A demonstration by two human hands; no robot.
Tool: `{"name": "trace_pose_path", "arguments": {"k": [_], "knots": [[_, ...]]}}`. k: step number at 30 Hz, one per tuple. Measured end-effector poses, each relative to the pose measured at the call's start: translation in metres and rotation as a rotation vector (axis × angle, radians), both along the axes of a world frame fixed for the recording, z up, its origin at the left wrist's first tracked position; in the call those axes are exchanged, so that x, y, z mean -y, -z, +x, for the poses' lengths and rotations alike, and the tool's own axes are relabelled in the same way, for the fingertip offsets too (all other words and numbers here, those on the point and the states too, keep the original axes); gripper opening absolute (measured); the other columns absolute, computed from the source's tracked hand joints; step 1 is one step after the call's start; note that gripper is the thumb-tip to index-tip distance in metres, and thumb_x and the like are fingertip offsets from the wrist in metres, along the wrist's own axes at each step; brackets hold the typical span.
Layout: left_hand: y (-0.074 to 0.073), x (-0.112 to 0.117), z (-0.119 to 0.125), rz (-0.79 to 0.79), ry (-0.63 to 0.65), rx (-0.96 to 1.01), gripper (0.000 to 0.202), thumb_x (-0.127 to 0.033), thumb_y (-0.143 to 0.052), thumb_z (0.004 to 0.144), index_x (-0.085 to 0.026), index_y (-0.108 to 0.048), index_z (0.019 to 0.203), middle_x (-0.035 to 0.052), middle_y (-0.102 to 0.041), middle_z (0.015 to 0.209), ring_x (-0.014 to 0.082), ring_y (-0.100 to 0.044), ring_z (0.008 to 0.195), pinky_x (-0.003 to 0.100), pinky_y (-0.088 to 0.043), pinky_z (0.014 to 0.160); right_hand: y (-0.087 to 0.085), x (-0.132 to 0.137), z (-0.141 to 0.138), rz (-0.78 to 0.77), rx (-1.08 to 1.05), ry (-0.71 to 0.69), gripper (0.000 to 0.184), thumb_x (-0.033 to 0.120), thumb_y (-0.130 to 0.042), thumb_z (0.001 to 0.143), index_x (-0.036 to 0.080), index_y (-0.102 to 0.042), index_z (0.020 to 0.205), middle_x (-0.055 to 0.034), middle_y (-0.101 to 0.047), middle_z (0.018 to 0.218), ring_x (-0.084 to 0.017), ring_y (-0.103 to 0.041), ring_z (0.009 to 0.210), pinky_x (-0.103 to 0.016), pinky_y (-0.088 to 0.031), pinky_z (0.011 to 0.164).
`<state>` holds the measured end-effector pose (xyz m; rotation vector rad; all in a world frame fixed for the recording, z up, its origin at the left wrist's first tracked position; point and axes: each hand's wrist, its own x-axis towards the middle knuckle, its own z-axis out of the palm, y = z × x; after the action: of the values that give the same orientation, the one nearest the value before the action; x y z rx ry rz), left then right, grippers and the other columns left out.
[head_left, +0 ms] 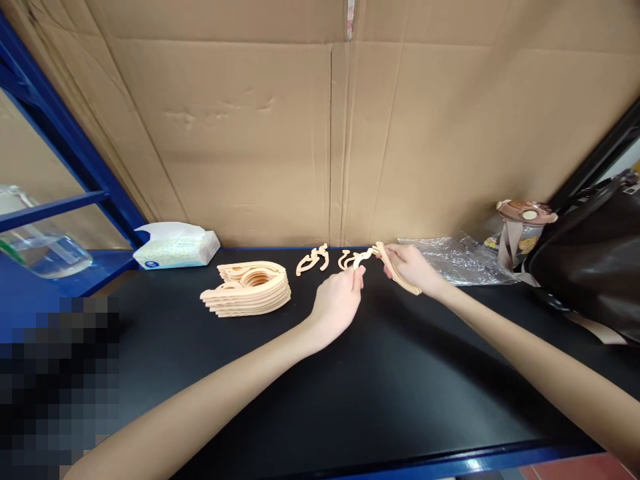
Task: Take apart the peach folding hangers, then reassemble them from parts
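Note:
Over the back middle of the black table, my left hand (pixel 340 300) is closed on a curved beige hanger hook (pixel 361 257). My right hand (pixel 409 265) grips a beige plastic hanger body (pixel 400 275), whose long arm slants down towards me. The hook meets or nearly meets the top of that body; whether they are joined cannot be made out. Behind my left hand lie loose beige hooks (pixel 314 257) and another curved piece (pixel 344 260). To the left is a neat stack of folded beige hangers (pixel 247 293), several layers high.
A tissue pack (pixel 175 248) stands at the back left. Crinkled clear plastic (pixel 455 259) lies behind my right hand, near a drink bottle (pixel 520 230) with a strap and a dark bag (pixel 595 260). A cardboard wall (pixel 240 147) closes off the back; a blue frame (pixel 65 127) rises left.

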<state>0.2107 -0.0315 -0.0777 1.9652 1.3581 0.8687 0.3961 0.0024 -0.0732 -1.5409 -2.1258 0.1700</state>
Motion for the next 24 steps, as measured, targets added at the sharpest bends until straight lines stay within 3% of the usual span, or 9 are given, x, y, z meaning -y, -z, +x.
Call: {"name": "trace_pose_path", "arguments": {"k": [3,6,8,11,14,16,19,24], "knots": [[-0.006,-0.017,-0.009,0.074,-0.06,-0.115,0.032,-0.034,-0.04,0.092,-0.02,-0.059,0.07,0.0031,-0.058,0.076,0.0208,-0.057,0.078,0.029,-0.039,0.07,-0.006,-0.022,0.016,0.034,-0.014,0.098,0.042,0.034,-0.026,0.095,0.017,-0.062,0.081,-0.0015,-0.066,0.057,-0.015,-0.06,0.05,-0.023,-0.041,0.05],[-0.007,-0.04,-0.013,0.109,-0.163,-0.205,0.022,-0.032,-0.045,0.091,-0.019,-0.06,0.082,0.0056,-0.062,0.08,0.0232,-0.059,0.083,0.03,-0.04,0.072,-0.01,-0.038,0.026,0.15,0.017,0.214,0.035,0.037,-0.032,0.095,0.016,-0.059,0.098,-0.0055,-0.069,0.071,-0.02,-0.064,0.062,-0.025,-0.038,0.053],[-0.002,-0.055,-0.012,0.117,-0.255,-0.253,0.016,-0.029,-0.047,0.09,-0.018,-0.057,0.097,0.007,-0.065,0.081,0.0251,-0.06,0.087,0.033,-0.041,0.076,-0.009,-0.043,0.029,0.233,0.057,0.271,0.032,0.036,-0.034,0.094,0.016,-0.054,0.108,-0.0085,-0.07,0.083,-0.023,-0.064,0.071,-0.026,-0.037,0.056],[0.009,-0.069,-0.009,0.12,-0.385,-0.321,0.025,-0.024,-0.048,0.089,-0.016,-0.049,0.113,0.0105,-0.067,0.09,0.0286,-0.058,0.099,0.039,-0.04,0.085,-0.003,-0.043,0.031,0.304,0.143,0.296,0.03,0.036,-0.035,0.094,0.015,-0.051,0.108,-0.0122,-0.069,0.092,-0.025,-0.064,0.074,-0.027,-0.033,0.055],[0.022,-0.074,-0.005,0.153,-0.486,-0.381,0.031,-0.017,-0.043,0.089,-0.012,-0.047,0.119,0.0196,-0.058,0.117,0.0322,-0.049,0.116,0.044,-0.038,0.091,0.007,-0.038,0.036,0.305,0.229,0.268,0.025,0.032,-0.035,0.094,0.016,-0.052,0.101,-0.0124,-0.069,0.089,-0.025,-0.064,0.073,-0.026,-0.029,0.052],[0.029,-0.073,-0.004,0.211,-0.481,-0.425,0.037,-0.014,-0.039,0.089,-0.011,-0.045,0.125,0.0205,-0.041,0.138,0.0318,-0.035,0.13,0.045,-0.032,0.1,0.012,-0.035,0.041,0.295,0.262,0.263,0.023,0.029,-0.034,0.095,0.016,-0.052,0.1,-0.0118,-0.069,0.087,-0.025,-0.065,0.071,-0.026,-0.028,0.051],[0.037,-0.069,-0.004,0.269,-0.354,-0.505,0.038,-0.021,-0.038,0.091,-0.016,-0.048,0.128,0.0105,-0.028,0.151,0.0279,-0.016,0.141,0.044,-0.016,0.112,0.015,-0.035,0.05,0.287,0.271,0.28,0.022,0.029,-0.033,0.096,0.016,-0.05,0.102,-0.0113,-0.07,0.09,-0.025,-0.066,0.072,-0.027,-0.031,0.052],[0.042,-0.068,-0.009,0.186,-0.281,-0.611,0.052,-0.04,-0.033,0.095,-0.007,-0.045,0.133,0.0182,-0.029,0.149,0.0345,-0.022,0.139,0.05,-0.02,0.111,0.015,-0.038,0.058,0.236,0.297,0.259,0.021,0.027,-0.038,0.094,0.016,-0.051,0.106,-0.0096,-0.071,0.092,-0.025,-0.066,0.074,-0.027,-0.037,0.056]]}}
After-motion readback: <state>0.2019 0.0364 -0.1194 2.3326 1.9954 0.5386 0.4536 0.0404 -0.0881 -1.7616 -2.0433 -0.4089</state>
